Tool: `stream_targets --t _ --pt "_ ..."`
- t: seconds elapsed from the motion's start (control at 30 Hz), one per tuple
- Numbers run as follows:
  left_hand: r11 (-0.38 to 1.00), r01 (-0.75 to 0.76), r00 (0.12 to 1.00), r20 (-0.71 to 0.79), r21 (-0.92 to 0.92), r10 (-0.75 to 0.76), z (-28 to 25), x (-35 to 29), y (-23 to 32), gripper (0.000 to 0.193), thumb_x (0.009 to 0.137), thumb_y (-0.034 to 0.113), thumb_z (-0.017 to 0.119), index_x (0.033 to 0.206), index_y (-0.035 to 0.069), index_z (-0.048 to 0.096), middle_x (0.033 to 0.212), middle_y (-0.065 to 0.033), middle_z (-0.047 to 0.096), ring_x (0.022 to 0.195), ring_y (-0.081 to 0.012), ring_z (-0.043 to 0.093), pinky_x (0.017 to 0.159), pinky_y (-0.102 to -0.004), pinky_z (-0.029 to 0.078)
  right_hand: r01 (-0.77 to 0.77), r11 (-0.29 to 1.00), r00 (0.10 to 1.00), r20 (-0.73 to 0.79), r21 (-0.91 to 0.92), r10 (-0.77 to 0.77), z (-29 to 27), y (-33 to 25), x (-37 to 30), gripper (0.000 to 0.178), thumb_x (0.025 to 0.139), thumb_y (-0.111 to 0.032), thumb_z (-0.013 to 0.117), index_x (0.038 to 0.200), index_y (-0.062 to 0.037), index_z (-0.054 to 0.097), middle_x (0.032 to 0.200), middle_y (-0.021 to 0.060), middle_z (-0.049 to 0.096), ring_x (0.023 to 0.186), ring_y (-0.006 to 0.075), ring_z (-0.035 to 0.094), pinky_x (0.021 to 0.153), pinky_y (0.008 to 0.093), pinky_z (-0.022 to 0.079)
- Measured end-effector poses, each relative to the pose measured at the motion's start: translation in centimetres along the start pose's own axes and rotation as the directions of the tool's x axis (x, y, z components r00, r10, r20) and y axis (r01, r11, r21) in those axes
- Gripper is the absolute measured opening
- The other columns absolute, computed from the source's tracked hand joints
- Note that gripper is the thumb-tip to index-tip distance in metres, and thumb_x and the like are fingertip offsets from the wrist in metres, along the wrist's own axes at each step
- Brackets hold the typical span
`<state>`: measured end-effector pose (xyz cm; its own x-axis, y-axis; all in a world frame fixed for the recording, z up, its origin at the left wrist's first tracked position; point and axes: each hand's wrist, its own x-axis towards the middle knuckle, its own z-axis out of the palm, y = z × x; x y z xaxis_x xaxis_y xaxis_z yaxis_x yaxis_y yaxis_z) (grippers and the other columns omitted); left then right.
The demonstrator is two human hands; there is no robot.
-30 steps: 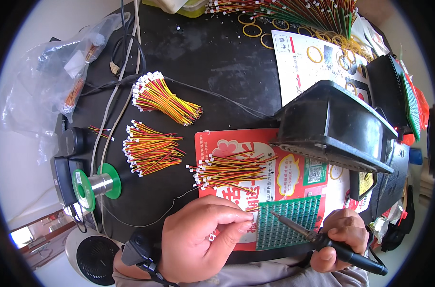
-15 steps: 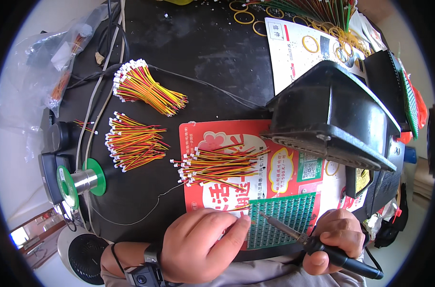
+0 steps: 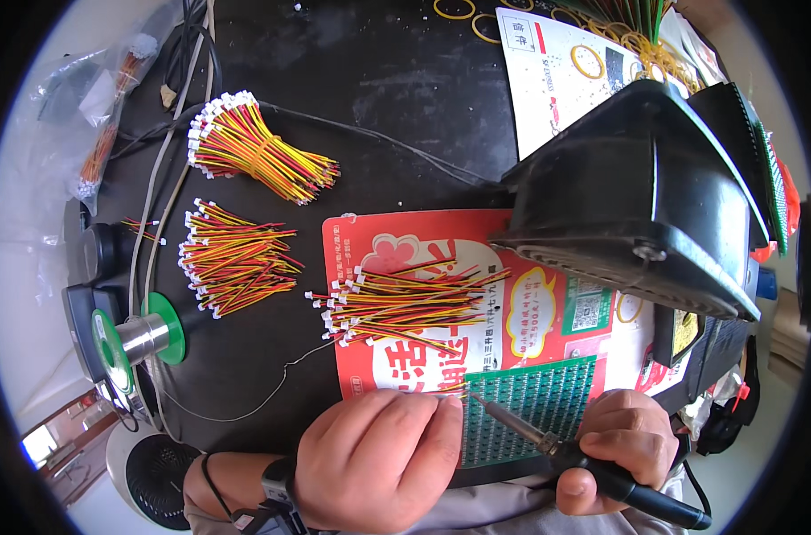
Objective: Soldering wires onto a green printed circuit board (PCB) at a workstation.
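Observation:
My right hand is closed round the black handle of a soldering iron. The iron slants up to the left, its tip over the top left corner of a green circuit board panel with rows of small pads. My left hand is pinched at that corner, with a short red-and-yellow wire lead showing at its fingertips. The rest of the lead is hidden behind my fingers. Just above lies a loose pile of red, yellow and black wire leads with white connectors, on a red printed sheet.
Left of the sheet lie another wire pile and a banded wire bundle. A green solder spool trails thin solder toward the sheet. A large black housing stands at the right. Rubber bands lie on white paper.
The iron's tip has shifted slightly left, closer to my left fingertips and the board's corner. My left hand stays pinched at the board's edge. The whole view has shifted a little.

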<state>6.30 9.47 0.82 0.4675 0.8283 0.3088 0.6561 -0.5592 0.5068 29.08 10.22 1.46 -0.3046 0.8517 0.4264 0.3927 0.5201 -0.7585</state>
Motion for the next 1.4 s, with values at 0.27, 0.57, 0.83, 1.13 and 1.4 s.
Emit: stream_targets --t 0.27,0.57,0.83,1.13,1.4 --pt "0.999 -0.01 1.0 -0.002 0.03 0.01 0.2 -0.1 0.1 0.025 0.067 0.002 0.066 0.09 -0.008 0.068 0.08 -0.0118 0.061 0.064 -0.0207 0.061 0.053 -0.0297 0.052 0.008 1.0 0.999 0.035 0.014 -0.009 -0.1 0.3 0.2 0.038 0.077 -0.032 0.075 0.084 -0.0018 0.053 0.053 0.0018 0.049 0.041 0.0137 0.048 0.038 0.0266 0.039" --pt "0.997 0.005 1.0 -0.003 0.072 -0.005 0.4 -0.2 0.3 0.025 0.067 0.004 0.067 0.091 -0.006 0.069 0.08 -0.0101 0.06 0.064 -0.0198 0.06 0.054 -0.0292 0.051 0.018 0.999 1.0 -0.014 -0.029 -0.019 0.5 0.0 0.1 0.037 0.078 -0.032 0.074 0.083 -0.0018 0.053 0.053 0.002 0.049 0.041 0.0137 0.048 0.037 0.0262 0.038" --pt "0.997 0.021 1.0 0.005 0.075 -0.021 0.3 -0.1 0.4 0.026 0.066 0.004 0.068 0.09 -0.005 0.069 0.081 -0.0101 0.061 0.064 -0.0203 0.06 0.054 -0.0292 0.051 0.007 1.0 0.995 -0.101 0.014 -0.006 0.3 0.2 -0.7 0.039 0.08 -0.036 0.073 0.086 -0.0031 0.052 0.056 0.0017 0.048 0.044 0.0131 0.049 0.04 0.0254 0.041" --pt "0.998 0.054 0.998 -0.013 0.028 -0.053 0.2 0.1 0.7 0.025 0.064 0.0 0.069 0.088 -0.005 0.069 0.081 -0.0108 0.062 0.064 -0.0216 0.062 0.055 -0.0308 0.052 -0.02 1.0 1.0 0.019 -0.002 0.02 -0.3 -0.2 -0.2 0.04 0.079 -0.036 0.075 0.086 -0.0036 0.053 0.057 0.0017 0.049 0.048 0.0134 0.051 0.042 0.0263 0.043" --pt "0.987 0.146 0.989 -0.012 -0.062 -0.147 0.0 0.4 0.9 0.027 0.059 -0.008 0.067 0.085 -0.006 0.068 0.076 -0.0102 0.059 0.059 -0.0225 0.057 0.051 -0.0311 0.048 -0.026 0.999 1.0 0.006 0.038 0.026 0.1 0.1 -0.3 0.039 0.078 -0.034 0.076 0.086 -0.0033 0.053 0.057 0.0018 0.05 0.047 0.0136 0.051 0.041 0.026 0.042"
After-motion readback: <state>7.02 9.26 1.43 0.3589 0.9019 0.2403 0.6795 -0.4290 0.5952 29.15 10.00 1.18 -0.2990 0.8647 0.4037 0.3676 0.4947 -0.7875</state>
